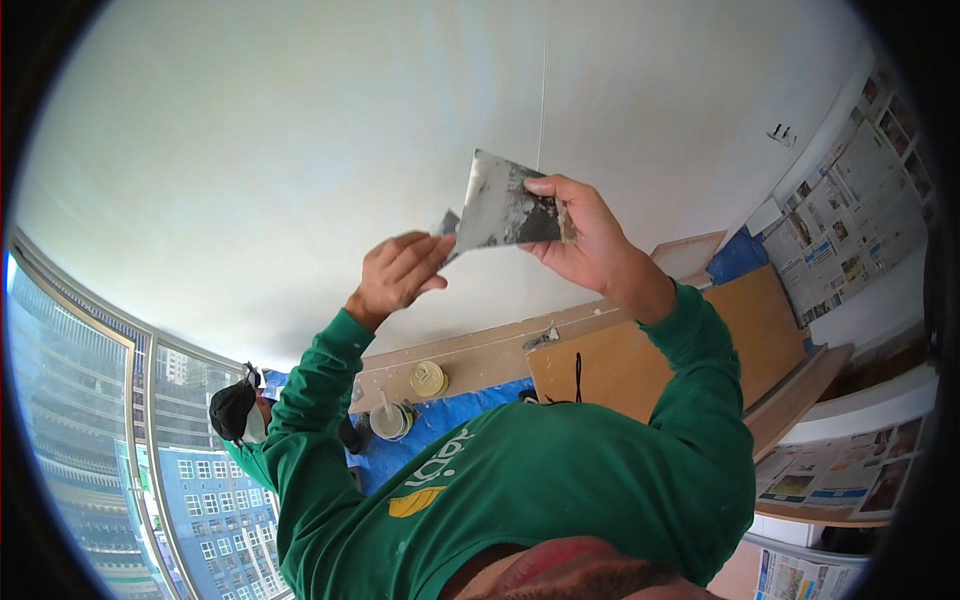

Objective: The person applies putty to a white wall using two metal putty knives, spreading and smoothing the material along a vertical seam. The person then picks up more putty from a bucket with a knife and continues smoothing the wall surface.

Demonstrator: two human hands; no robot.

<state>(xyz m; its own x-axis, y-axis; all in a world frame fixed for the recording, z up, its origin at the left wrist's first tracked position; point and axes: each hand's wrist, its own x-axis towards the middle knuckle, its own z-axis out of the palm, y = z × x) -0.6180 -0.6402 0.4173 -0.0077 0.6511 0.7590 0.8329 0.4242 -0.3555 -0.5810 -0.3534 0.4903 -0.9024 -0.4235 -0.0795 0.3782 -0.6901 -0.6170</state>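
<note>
My right hand grips a broad filling knife, thumb on its face. Its flat grey blade is smeared with pale filler and dark patches. My left hand is closed around a second, smaller filling knife; only a grey corner of its blade shows past the fingers, and the rest is hidden. The two blades meet or overlap at the broad one's lower left corner. Both hands are raised in front of a large white wall.
A person in a black cap is at lower left by the window. Below stand a bucket and a yellowish tub by blue sheeting. A brown board and newspaper-covered surfaces are on the right.
</note>
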